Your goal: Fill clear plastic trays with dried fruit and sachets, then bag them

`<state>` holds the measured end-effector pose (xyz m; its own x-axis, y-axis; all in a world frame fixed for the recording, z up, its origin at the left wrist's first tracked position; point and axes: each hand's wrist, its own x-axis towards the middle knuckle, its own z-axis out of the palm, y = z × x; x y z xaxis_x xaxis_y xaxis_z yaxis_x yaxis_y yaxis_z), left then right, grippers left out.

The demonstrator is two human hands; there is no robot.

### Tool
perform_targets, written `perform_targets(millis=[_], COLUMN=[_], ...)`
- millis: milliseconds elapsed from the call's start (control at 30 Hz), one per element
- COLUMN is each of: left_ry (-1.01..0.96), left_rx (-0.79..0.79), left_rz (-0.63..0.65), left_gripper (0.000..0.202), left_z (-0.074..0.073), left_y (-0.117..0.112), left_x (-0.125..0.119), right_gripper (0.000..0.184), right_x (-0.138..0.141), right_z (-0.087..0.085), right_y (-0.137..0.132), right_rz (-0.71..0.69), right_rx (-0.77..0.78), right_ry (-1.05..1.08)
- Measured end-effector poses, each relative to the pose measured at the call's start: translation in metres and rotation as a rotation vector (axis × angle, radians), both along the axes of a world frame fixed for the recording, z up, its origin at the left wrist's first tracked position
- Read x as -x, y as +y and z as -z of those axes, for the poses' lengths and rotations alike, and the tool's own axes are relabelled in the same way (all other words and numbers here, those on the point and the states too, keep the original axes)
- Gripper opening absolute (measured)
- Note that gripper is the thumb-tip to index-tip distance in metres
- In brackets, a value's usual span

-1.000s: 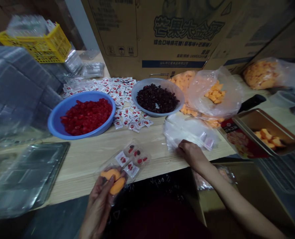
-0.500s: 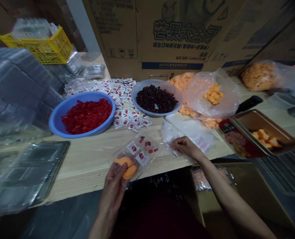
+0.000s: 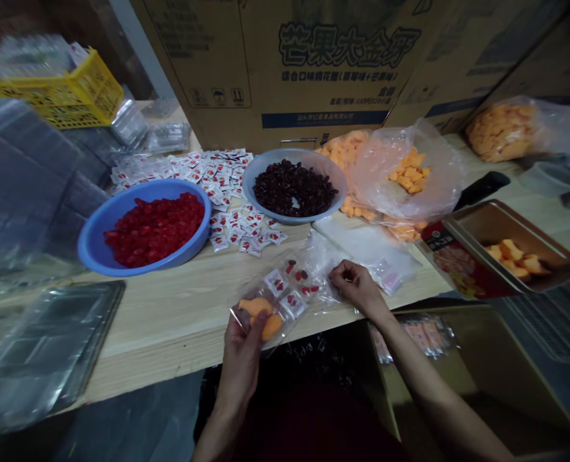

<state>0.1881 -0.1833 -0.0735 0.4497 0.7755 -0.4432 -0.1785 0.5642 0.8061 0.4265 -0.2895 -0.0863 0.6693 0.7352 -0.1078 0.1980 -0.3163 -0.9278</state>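
Observation:
My left hand [image 3: 246, 343] is closed on the near end of a clear plastic tray [image 3: 285, 324], thumb over its orange candies [image 3: 257, 308]. Two small white sachets [image 3: 276, 282] lie in the tray's middle compartments, and a few red and dark candies [image 3: 301, 276] sit at its far end. Between finger and thumb, my right hand [image 3: 354, 282] pinches the edge of a thin clear bag [image 3: 327, 273] beside the tray's far end. The tray's far end is close to the bag; whether it is inside I cannot tell. Behind my right hand lies a stack of clear bags [image 3: 361, 247].
A blue basin [image 3: 85, 247] of red candies, a pale basin [image 3: 343, 196] of dark candies and loose sachets [image 3: 222, 186] stand behind. Right are a bag of orange candies [image 3: 438, 160] and a tin [image 3: 458, 263]. Below the edge is an open carton [image 3: 496, 359]; stacked trays [image 3: 49, 333] lie left.
My left hand has brought the tray rightward, towards the bag at my right hand. The right hand has drawn the bag's edge a little up from the stack. The view has shifted slightly.

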Motion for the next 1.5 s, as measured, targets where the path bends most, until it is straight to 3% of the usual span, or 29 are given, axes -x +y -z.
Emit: perform_targets(millis=[133, 233, 467, 600, 767, 1033, 1200, 1267, 1333, 1367, 1500], left_ry=[0.028, 0.046, 0.061, 0.077, 0.083, 0.019, -0.042, -0.035, -0.027, -0.024, -0.039], left_rx=[-0.085, -0.041, 0.038, -0.032, -0.129, 0.022, 0.004, -0.009, -0.008, -0.007, 0.004], left_rz=[0.029, 0.060, 0.101, 0.137, 0.210, 0.117, 0.087, 0.088, 0.090, 0.093, 0.121], left_gripper=[0.062, 0.065, 0.068, 0.062, 0.052, 0.065, 0.055, 0.054, 0.056, 0.058, 0.057], left_z=[0.006, 0.008, -0.006, -0.011, -0.004, -0.003, -0.005, -0.004, -0.002, 0.000, 0.009], left_y=[-0.013, -0.017, -0.012, -0.012, -0.008, -0.016, -0.024, -0.024, -0.023, -0.023, -0.026], left_x=[0.003, 0.003, 0.003, 0.001, 0.000, -0.015, -0.030, -0.034, -0.034, -0.034, -0.034], right_gripper=[0.008, 0.007, 0.011, 0.009, 0.007, 0.014, 0.019, 0.014, 0.005, 0.009, 0.010], right_x=[0.014, 0.021, 0.033, 0.035, 0.034, 0.044, 0.056, 0.056, 0.051, 0.048, 0.043], right_z=[0.000, 0.003, 0.003, 0.002, 0.001, 0.002, -0.008, -0.011, -0.012, -0.011, -0.009], right_y=[0.004, 0.011, 0.016, 0.013, 0.016, 0.009, 0.009, 0.007, 0.003, -0.001, -0.014], right_rz=[0.047, 0.042, 0.060, 0.073, 0.073, -0.071, -0.247, -0.222, -0.108, -0.064, -0.117], right_rx=[0.029, 0.054, -0.013, -0.053, -0.057, -0.121, -0.157, -0.141, -0.096, -0.063, 0.078], right_ry=[-0.103, -0.194, -0.337, -0.375, -0.434, -0.522, -0.547, -0.576, -0.635, -0.668, -0.760])
